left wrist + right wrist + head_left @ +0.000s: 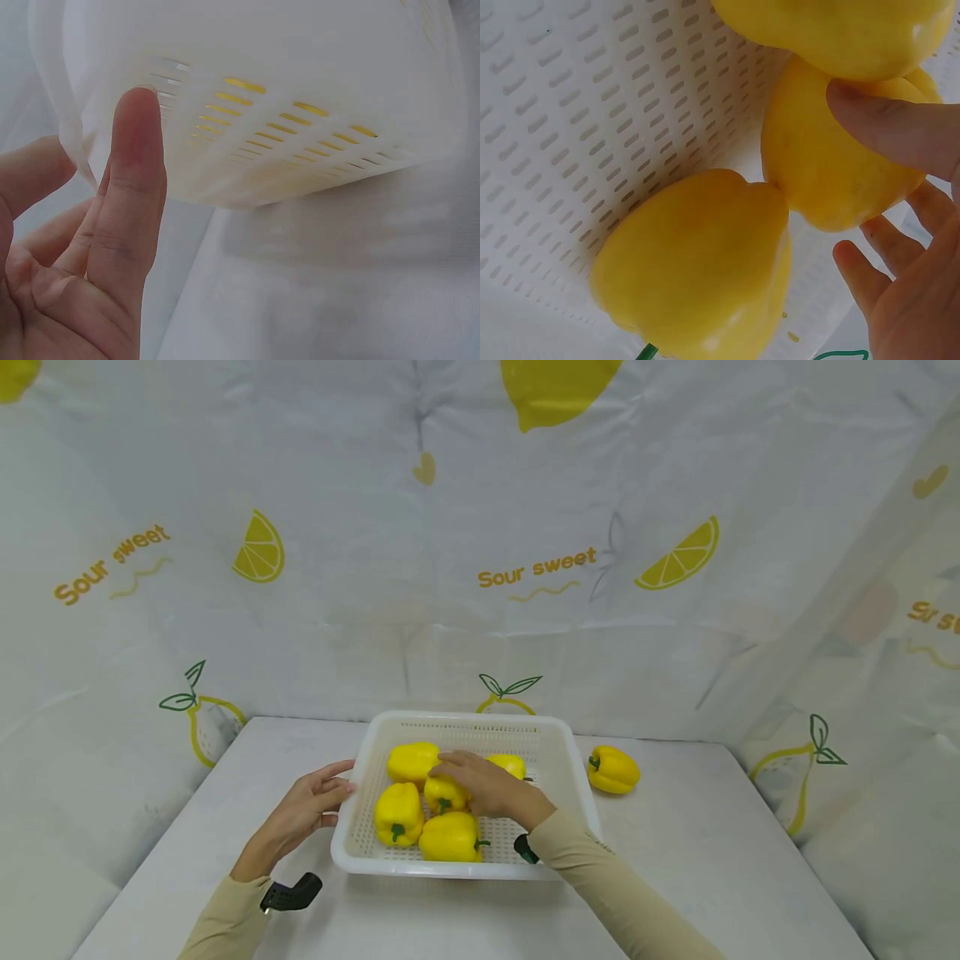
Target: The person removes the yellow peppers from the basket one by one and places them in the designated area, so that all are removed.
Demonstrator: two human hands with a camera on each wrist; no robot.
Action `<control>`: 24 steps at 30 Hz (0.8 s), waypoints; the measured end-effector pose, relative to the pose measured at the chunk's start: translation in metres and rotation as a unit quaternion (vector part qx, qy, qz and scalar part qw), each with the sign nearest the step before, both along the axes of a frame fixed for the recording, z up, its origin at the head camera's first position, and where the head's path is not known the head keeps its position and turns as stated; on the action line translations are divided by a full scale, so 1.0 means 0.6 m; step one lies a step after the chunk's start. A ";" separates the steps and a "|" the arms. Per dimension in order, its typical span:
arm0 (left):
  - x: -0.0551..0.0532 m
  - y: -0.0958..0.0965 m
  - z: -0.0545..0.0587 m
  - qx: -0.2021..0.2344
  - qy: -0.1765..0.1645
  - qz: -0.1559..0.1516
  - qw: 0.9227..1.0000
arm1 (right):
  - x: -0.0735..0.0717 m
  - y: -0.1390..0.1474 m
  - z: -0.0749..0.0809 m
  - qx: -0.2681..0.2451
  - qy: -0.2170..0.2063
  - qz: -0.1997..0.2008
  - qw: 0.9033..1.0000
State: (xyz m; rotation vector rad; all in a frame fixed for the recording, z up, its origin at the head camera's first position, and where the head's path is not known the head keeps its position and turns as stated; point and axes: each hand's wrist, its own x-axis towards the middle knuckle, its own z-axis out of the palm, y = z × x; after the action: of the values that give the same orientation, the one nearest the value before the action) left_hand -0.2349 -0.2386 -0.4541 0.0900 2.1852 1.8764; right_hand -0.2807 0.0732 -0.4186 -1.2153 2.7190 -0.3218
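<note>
Beige sleeve [630, 893] at lower right; past it, the right grip [486, 783] pinches a glossy, lobed yellow bell pepper [442, 792] — mid-frame in the white basket [405, 867], its top covered. Left grip [303, 806] spreads at the rim — some fingertips hidden.

The yellow peppers [452, 839] have smooth, glossy skins that catch soft highlights. The white basket [450, 867] looks like moulded plastic, smooth with a mild sheen, its slotted walls somewhat duller. The printed backdrop [337, 543] is a creased sheet, faintly shiny, cloth or plastic being hard to tell. The bench [712, 860] looks matt, the sleeves [618, 885] soft matt cloth, the wrist mount [292, 893] dark plastic.
</note>
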 end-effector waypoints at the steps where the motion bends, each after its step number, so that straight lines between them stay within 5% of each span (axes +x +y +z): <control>1: 0.000 0.000 0.000 0.001 0.000 0.000 1.000 | 0.000 0.000 -0.001 -0.002 -0.004 -0.003 1.000; 15: 0.000 -0.001 -0.001 0.010 0.002 -0.006 1.000 | -0.004 0.000 -0.010 0.015 -0.030 -0.027 0.999; 24: 0.000 -0.002 -0.002 0.008 0.001 -0.008 1.000 | -0.010 0.011 0.007 -0.016 -0.055 -0.066 0.996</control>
State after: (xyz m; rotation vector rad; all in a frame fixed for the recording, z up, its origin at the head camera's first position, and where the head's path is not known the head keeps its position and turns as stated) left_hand -0.2351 -0.2399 -0.4555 0.1120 2.1659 1.8868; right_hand -0.2867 0.0797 -0.4141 -0.9949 2.7135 -0.4374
